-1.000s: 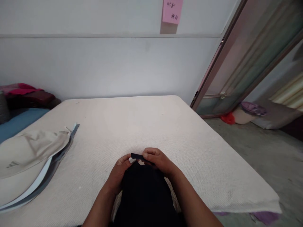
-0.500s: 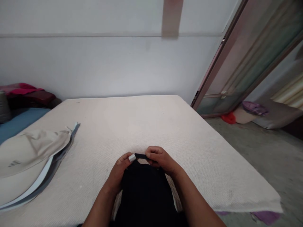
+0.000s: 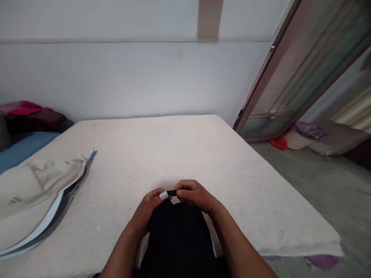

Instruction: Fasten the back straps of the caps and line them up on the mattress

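A black cap point(image 3: 179, 235) lies in front of me, its strap side turned away from me. Across its far edge runs a narrow black strap point(image 3: 172, 193), with a small whitish piece point(image 3: 163, 195), a tag or a buckle, at its left end. My left hand point(image 3: 149, 206) is closed at that whitish piece, thumb and fingers pinching the strap there. From the other side, my right hand point(image 3: 194, 195) pinches the strap between thumb and curled fingers. A small gap shows between strap and cap.
Several stacked caps point(image 3: 37, 185), a beige one on top, lie at the left on a padded white surface point(image 3: 162, 150). A white wall point(image 3: 130, 77) stands behind it. Dark red and pink cloth point(image 3: 31, 114) is at far left; a glass door point(image 3: 290, 69) and floor at right.
My right hand has shifted slightly left along the strap, so the stretch of strap between the hands is shorter. The whitish piece has moved a little right and down.
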Tool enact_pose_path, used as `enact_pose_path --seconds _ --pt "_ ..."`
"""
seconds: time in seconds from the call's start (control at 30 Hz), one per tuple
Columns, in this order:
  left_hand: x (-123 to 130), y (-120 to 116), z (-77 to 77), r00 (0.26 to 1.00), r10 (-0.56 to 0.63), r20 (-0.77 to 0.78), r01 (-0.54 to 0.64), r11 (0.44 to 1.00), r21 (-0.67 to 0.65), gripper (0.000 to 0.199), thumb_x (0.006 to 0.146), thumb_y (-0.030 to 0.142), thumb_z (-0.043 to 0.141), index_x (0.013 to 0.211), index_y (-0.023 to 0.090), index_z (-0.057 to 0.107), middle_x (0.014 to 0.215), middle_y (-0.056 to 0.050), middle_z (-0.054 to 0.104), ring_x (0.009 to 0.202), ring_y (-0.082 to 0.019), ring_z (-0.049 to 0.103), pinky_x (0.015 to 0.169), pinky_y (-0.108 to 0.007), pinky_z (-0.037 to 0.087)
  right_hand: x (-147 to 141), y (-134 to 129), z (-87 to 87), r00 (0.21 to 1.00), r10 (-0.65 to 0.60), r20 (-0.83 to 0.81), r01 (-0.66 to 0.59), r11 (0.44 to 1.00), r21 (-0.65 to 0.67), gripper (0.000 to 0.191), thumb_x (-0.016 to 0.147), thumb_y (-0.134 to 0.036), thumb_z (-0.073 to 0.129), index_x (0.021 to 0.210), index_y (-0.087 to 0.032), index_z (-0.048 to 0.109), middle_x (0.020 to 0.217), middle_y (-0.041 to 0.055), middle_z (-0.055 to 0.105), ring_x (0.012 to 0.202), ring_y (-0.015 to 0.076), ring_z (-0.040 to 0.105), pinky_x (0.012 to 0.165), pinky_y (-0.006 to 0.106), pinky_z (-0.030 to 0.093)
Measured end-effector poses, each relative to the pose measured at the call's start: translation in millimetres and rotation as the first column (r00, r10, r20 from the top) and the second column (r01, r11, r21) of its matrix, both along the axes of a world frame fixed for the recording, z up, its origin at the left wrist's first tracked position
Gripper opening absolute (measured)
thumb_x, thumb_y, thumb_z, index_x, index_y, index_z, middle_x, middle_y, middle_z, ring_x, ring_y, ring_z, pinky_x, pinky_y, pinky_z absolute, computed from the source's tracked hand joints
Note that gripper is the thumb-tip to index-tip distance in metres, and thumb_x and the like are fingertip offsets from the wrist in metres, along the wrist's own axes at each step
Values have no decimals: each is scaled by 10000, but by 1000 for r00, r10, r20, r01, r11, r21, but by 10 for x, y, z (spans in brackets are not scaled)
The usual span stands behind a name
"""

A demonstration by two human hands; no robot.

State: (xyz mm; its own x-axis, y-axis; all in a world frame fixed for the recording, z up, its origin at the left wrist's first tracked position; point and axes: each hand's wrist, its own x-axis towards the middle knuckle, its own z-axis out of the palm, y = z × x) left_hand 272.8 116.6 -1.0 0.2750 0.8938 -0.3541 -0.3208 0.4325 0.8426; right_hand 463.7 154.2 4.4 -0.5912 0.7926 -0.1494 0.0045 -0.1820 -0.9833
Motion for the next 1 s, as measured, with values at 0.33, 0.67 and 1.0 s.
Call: enact_pose_path --seconds 0.33,0.67,1.0 --pt "18 -17 30 999 -9 -49 6 998 -63 139 694 265 687 722 165 594 522 44 529 425 -62 426 423 -172 297 11 6 -4 999 21 -38 -24 998 -64 100 755 -245 580 727 -151 598 546 -43 494 430 48 359 392 175 234" --pt "15 -29 59 999 -34 -7 33 997 -64 104 689 234 672 690 161 598 494 44 521 412 -60 412 415 -171 284 4 -4 2 994 34 -105 -43 995 -86 94 754 -221 558 718 -143 595 570 -34 515 425 42 348 395 180 213" --pt "23 -26 29 999 -41 -3 41 997 -64 102 690 236 684 710 155 625 547 20 580 446 -72 465 447 -179 325 -13 -4 -25 995 14 -95 -22 996 -89 132 776 -277 568 762 -150 602 566 -37 508 435 51 364 400 180 233"
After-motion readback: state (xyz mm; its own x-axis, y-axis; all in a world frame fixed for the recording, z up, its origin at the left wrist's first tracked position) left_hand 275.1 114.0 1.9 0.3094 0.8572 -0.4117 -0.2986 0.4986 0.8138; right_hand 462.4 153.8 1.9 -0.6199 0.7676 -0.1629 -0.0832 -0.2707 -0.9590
